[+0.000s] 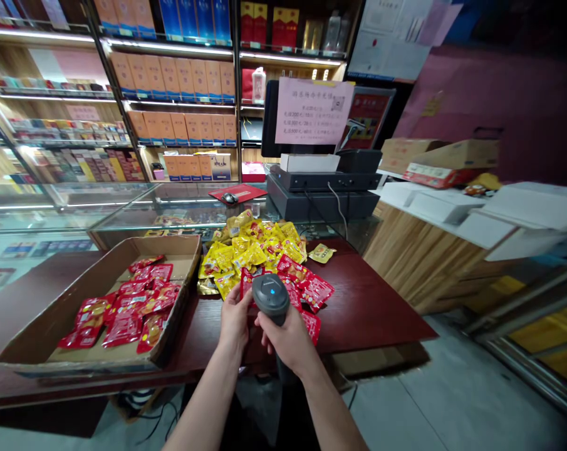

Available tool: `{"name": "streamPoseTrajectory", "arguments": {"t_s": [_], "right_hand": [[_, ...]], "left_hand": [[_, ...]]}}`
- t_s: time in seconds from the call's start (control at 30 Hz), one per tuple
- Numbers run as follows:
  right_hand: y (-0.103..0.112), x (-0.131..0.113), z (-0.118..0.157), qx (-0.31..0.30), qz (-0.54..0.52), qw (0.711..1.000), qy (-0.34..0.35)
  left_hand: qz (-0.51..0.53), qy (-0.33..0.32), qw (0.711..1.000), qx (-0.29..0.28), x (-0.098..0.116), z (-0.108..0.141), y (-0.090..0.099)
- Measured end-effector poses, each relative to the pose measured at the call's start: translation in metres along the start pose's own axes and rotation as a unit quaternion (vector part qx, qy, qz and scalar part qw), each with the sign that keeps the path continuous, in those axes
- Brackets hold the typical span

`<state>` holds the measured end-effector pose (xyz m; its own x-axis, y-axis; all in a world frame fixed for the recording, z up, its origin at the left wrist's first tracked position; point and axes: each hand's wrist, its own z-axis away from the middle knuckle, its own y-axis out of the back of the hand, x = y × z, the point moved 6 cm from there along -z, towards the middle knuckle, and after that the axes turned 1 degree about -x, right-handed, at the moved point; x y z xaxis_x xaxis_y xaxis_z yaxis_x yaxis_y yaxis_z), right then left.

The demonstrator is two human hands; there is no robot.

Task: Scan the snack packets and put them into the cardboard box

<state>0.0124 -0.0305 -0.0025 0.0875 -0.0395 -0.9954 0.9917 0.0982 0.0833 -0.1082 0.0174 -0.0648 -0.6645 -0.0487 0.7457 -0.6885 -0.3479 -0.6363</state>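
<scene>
My right hand (287, 341) is wrapped round the handle of a dark handheld scanner (270, 295), whose top shows a small blue light. Just left of it, my left hand (235, 318) pinches a red packet (246, 282), partly hidden behind the scanner head. Several more red packets (315, 292) lie on the dark red table (372, 313) beyond and to the right of the scanner. Behind them is a heap of yellow packets (250, 252). At the left stands a shallow cardboard box (29, 332) with several red packets (128, 310) inside.
A monitor with a paper sign (311, 111) stands on a cash drawer (321, 203) at the back. A mouse (229, 198) lies on a red mat. One pale packet (321, 253) lies right of the heap. Glass counters and stocked shelves (180, 100) are behind; boxes (447, 163) sit at right.
</scene>
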Motion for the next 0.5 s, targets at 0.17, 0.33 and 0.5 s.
{"name": "streamPoseTrajectory", "arguments": {"t_s": [0.17, 0.33, 0.5], "right_hand": [[0.001, 0.001, 0.0, 0.001, -0.008, 1.0, 0.0], [0.002, 0.001, 0.0, 0.001, -0.007, 1.0, 0.0], [0.006, -0.001, -0.001, 0.019, -0.004, 1.0, 0.01]], "left_hand": [[-0.013, -0.011, 1.0, -0.002, -0.001, 0.0, -0.001], [-0.022, -0.006, 1.0, 0.002, 0.002, 0.005, -0.003], [-0.011, -0.029, 0.999, 0.022, 0.028, 0.012, 0.0]]}}
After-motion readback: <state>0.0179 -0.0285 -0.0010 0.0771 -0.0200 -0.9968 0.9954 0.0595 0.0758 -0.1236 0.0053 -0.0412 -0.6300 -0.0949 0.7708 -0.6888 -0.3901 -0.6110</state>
